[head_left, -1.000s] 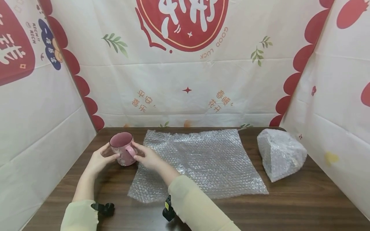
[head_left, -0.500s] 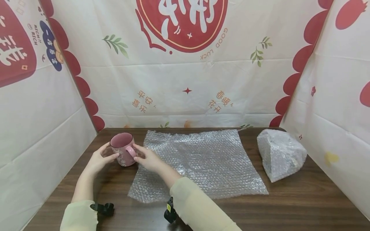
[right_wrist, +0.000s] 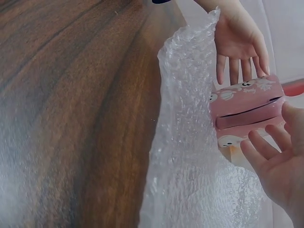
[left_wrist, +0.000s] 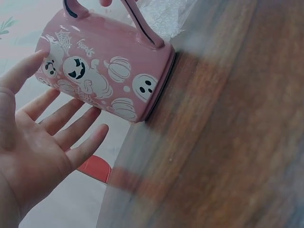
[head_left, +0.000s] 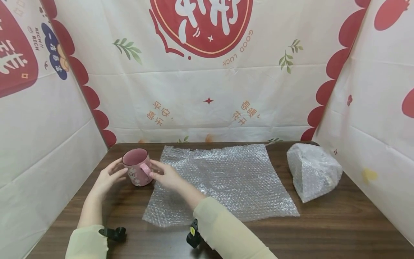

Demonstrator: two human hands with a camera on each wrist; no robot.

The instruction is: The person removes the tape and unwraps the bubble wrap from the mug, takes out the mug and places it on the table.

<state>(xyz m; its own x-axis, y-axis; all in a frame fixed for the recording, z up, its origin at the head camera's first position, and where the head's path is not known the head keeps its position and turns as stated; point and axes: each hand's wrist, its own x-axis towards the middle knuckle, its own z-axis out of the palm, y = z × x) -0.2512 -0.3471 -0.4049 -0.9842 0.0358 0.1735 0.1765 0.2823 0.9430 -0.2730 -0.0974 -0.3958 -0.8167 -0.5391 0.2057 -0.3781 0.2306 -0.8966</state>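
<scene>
A pink mug (head_left: 139, 175) stands upright at the table's left, its handle facing the right and front. White ghosts and pumpkins decorate its side, plain in the left wrist view. My left hand (head_left: 108, 177) is at the mug's left; its thumb reaches the side near the rim, and the other fingers (left_wrist: 78, 128) are spread and fairly straight. On the handle side is my right hand (head_left: 168, 177), thumb by the handle, fingers (right_wrist: 259, 145) loosely bent beside the mug without closing round it. Beside the mug a sheet of bubble wrap (head_left: 226, 183) lies flat.
A bundle in bubble wrap (head_left: 313, 172) sits at the right end of the brown wooden table (head_left: 317, 233); its contents cannot be made out. Printed cloth walls (head_left: 200, 82) enclose the back and both sides. Black wrist cameras (head_left: 194, 235) are strapped to the forearms.
My left hand has eased slightly left, its thumb shifting up and off the mug's front. The right hand has loosened a little beside the handle. The mug stays in place.
</scene>
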